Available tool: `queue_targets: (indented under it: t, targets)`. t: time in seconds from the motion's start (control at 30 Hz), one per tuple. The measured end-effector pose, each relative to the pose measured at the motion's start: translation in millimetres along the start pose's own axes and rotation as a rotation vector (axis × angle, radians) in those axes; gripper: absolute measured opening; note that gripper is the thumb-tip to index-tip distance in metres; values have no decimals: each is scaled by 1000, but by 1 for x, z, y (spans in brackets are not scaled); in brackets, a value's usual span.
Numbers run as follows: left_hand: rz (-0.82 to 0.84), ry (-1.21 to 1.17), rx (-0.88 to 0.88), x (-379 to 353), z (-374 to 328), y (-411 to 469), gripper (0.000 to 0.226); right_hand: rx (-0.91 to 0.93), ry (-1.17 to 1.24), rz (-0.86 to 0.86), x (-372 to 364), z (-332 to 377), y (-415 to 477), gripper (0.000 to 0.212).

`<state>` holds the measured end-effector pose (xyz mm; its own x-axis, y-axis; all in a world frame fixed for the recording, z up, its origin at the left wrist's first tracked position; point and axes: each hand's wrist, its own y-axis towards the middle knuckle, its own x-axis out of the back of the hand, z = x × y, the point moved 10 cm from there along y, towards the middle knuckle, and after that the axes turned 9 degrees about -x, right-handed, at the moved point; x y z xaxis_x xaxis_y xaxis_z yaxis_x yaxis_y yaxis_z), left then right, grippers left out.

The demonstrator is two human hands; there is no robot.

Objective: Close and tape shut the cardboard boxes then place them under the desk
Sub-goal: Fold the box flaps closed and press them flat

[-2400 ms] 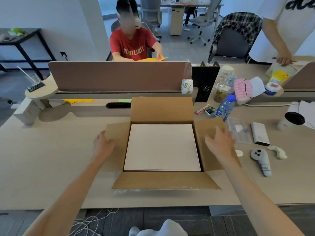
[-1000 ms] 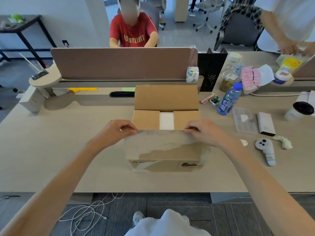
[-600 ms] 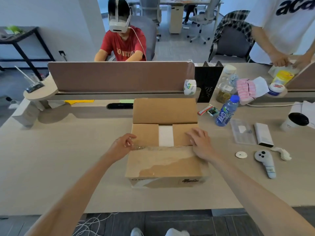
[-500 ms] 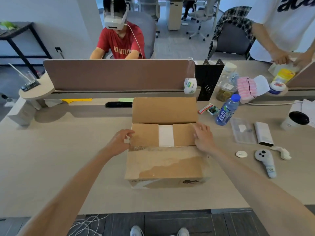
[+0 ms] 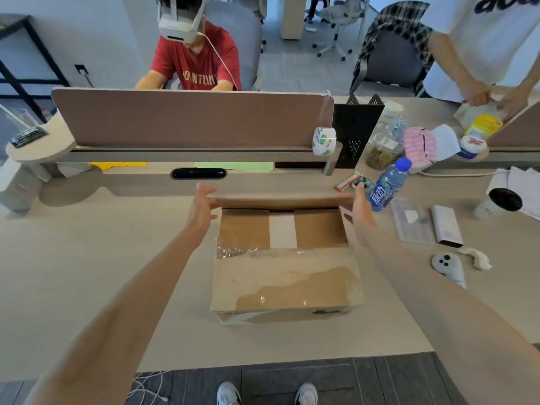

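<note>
The desk (image 5: pixel 87 273) spreads pale and wide under my arms, with a brown divider panel (image 5: pixel 190 121) standing along its far edge. The cardboard box (image 5: pixel 286 282) sits on the desk right in front of me, near the front edge and a little right of the middle.

The box's near flap (image 5: pixel 286 273) is folded down over the near half of the top. Its surface is scuffed, with torn patches and crinkled bits of clear tape. Beyond it the two side flaps (image 5: pixel 244 229) are folded in flat, and a strip of something white (image 5: pixel 283 231) shows in the gap between them. The far flap (image 5: pixel 277 202) is raised and not yet down on the side flaps; I see it nearly edge-on as a narrow brown band.

My left hand (image 5: pixel 201 209) is at the left end of that far flap, fingers straight and spread, palm turned inward against the corner. My right hand (image 5: pixel 361 211) is at the right end, fingers straight and pointing away from me, flat against the flap's edge. Neither hand is curled round anything; both are wide and only touch the cardboard.

A water bottle (image 5: pixel 388 185) with a blue cap stands just beyond my right hand. A tape roll (image 5: pixel 324 141) sits on the ledge at the right end of the divider. A small grey controller (image 5: pixel 448 267) lies on the desk well to the right of the box.
</note>
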<state>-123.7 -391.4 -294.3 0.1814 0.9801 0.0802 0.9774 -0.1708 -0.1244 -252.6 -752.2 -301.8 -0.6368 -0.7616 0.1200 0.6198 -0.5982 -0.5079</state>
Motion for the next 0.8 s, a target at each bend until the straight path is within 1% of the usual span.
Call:
queue_targets:
  t: [0.03, 0.07, 0.13, 0.17, 0.23, 0.3, 0.37, 0.43, 0.47, 0.53, 0.57, 0.63, 0.67, 0.73, 0.8]
  targets:
    - [7, 30, -37, 5, -1, -2, 63, 72, -54, 19, 2, 6, -5, 67]
    - [47, 104, -77, 6, -2, -5, 68, 149, -134, 12, 6, 10, -9, 67]
    - [172, 357, -181, 2, -8, -17, 73, 281, -323, -4, 9, 17, -28, 59]
    - [231, 511, -233, -4, -11, -23, 70, 355, -441, -6, 7, 20, -35, 52]
    - [342, 780, -326, -22, -13, -35, 54, 481, -712, 6, -8, 17, -43, 41]
    - [405, 978, -401, -40, -14, -49, 39, 608, -941, -1, -29, 10, -51, 37]
    - [414, 1125, -513, -60, -16, -62, 40, 665, -1043, -20, -47, -1, -59, 34]
    - [405, 1181, -646, -80, -18, -77, 53, 713, -1109, -24, -63, -14, -66, 34]
    - [404, 1201, -665, -86, -14, -80, 52, 724, -1150, -23, -70, -22, -68, 36]
    - [390, 1255, -632, -93, 1, -78, 38, 683, -1242, -16, -77, -39, -68, 46]
    - [357, 1271, -618, -93, 5, -78, 36, 655, -1280, -19, -78, -46, -68, 53]
    - [313, 1274, -616, -93, 11, -80, 41, 633, -1313, -39, -77, -56, -68, 67]
    - [319, 1278, -616, -94, 15, -80, 47, 634, -1317, -46, -76, -58, -67, 70]
    - [346, 1293, -607, -92, 26, -76, 56, 634, -1322, -48, -77, -58, -66, 65]
    - [355, 1298, -601, -90, 30, -70, 58, 637, -1326, -51, -76, -58, -64, 58]
